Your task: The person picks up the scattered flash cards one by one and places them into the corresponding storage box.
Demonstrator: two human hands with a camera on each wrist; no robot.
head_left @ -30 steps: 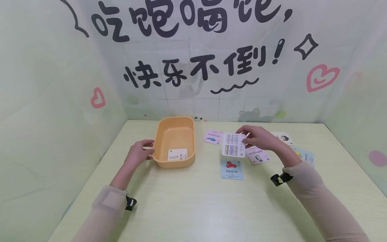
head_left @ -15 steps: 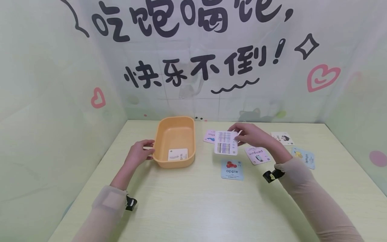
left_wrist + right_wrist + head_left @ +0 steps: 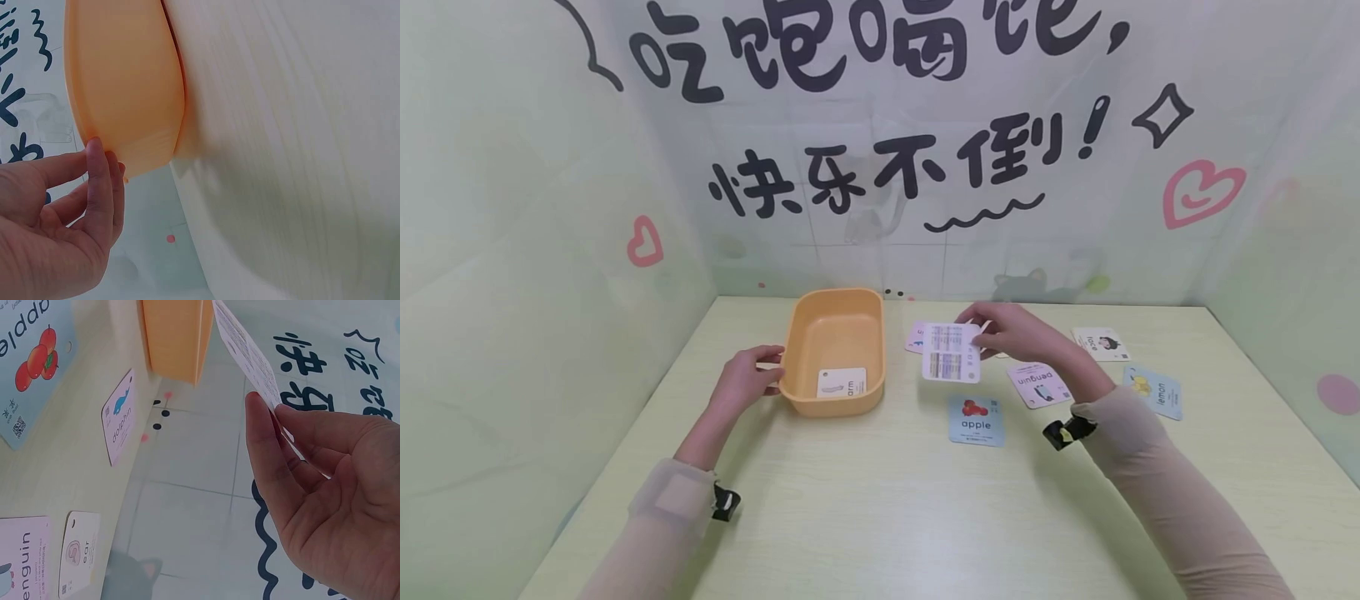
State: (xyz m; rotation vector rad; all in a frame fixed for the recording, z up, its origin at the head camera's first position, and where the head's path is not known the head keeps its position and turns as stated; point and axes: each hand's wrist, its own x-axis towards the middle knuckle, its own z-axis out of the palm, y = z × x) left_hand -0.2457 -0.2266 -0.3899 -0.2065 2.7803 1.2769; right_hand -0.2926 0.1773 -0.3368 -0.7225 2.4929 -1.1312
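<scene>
An orange oblong plastic tray (image 3: 837,337), best kept steady, and a white square card (image 3: 951,358), best unbent, are being pinched by left hand (image 3: 745,381) and right hand (image 3: 1013,331) fingers respectively.

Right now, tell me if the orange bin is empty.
Not empty: an "arm" card lies inside the orange bin at the near end.

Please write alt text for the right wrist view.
A right hand pinches a printed card, with an orange tub beyond. An apple card, dolphin card, penguin card and ear card lie on the pale table; wall lettering behind.
</scene>
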